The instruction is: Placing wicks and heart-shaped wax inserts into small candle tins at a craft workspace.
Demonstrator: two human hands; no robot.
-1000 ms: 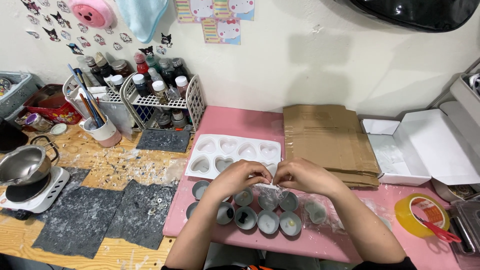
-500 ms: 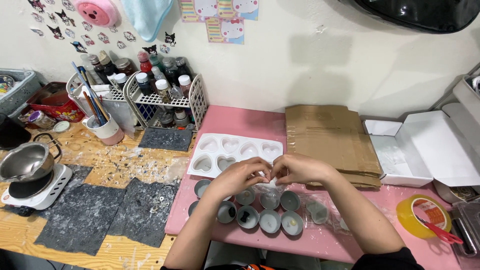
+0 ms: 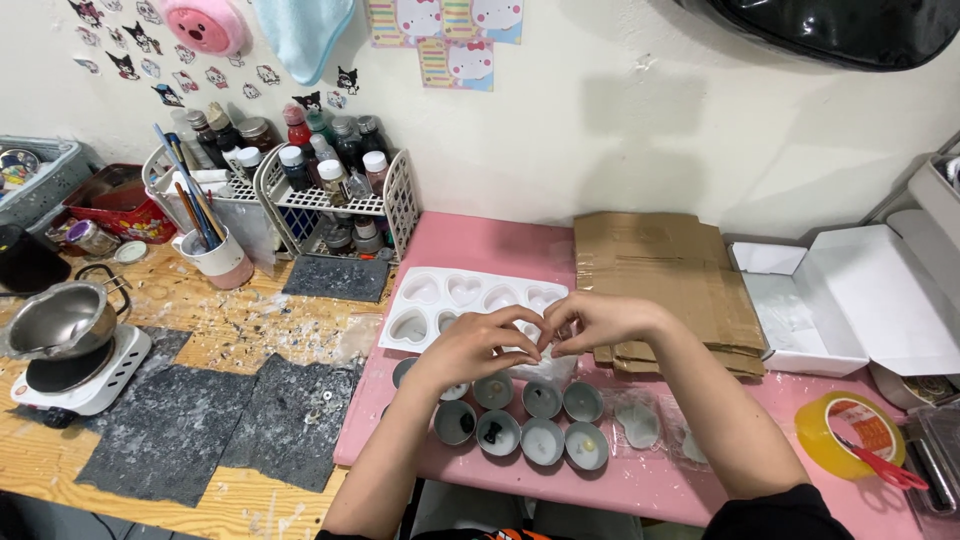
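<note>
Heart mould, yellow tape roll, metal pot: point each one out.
heart mould (image 3: pixel 440 295): head view, on its white upper left cavities.
yellow tape roll (image 3: pixel 815 432): head view, on its left rim.
metal pot (image 3: pixel 58 322): head view, on its inner bowl.

Below the fingers, small round cups look like dull grey metal. Just beyond them, a glossy white plastic heart mould; beside it, matt brown cardboard.

Bright, even indoor light – soft shadows on the wall, slight wide-angle bending at edges.
</note>
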